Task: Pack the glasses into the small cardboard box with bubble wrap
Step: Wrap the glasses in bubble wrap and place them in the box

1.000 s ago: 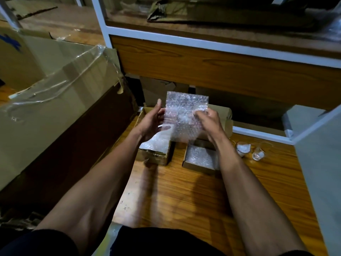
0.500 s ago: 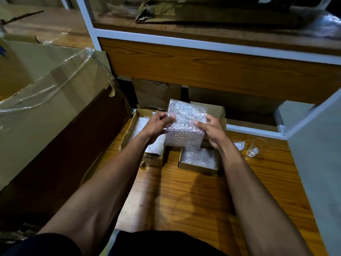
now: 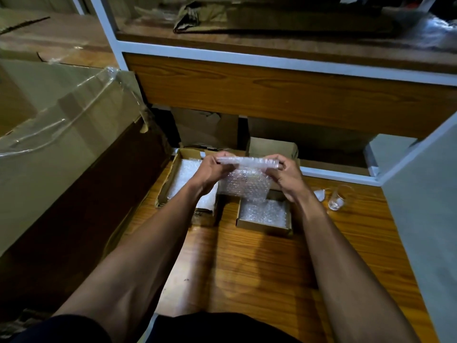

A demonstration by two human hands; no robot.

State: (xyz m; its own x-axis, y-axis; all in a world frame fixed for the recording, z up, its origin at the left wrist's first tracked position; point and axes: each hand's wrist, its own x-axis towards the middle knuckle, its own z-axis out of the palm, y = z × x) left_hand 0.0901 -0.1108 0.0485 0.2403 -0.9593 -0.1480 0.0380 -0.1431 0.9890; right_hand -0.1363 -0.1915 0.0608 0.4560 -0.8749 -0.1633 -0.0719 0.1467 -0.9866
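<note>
two open boxes are seen on the wooden desk (image 3: 259, 268). at the left, a larger cardboard box (image 3: 170, 179) is lined with bubble wrap. a folded bubble wrap sheet (image 3: 244, 179) is gripped at its top edge by the left hand (image 3: 212, 169) and the right hand (image 3: 286, 177), both clenched on it, above the small cardboard box (image 3: 262, 225), itself lined with wrap. a glass (image 3: 337, 199) is stood on the desk at the right, apart from the box.

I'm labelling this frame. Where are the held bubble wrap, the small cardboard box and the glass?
bubble wrap (image 3: 243, 185), head view, hanging middle.
small cardboard box (image 3: 262, 225), head view, near wall.
glass (image 3: 336, 200), head view, clear side.
</note>
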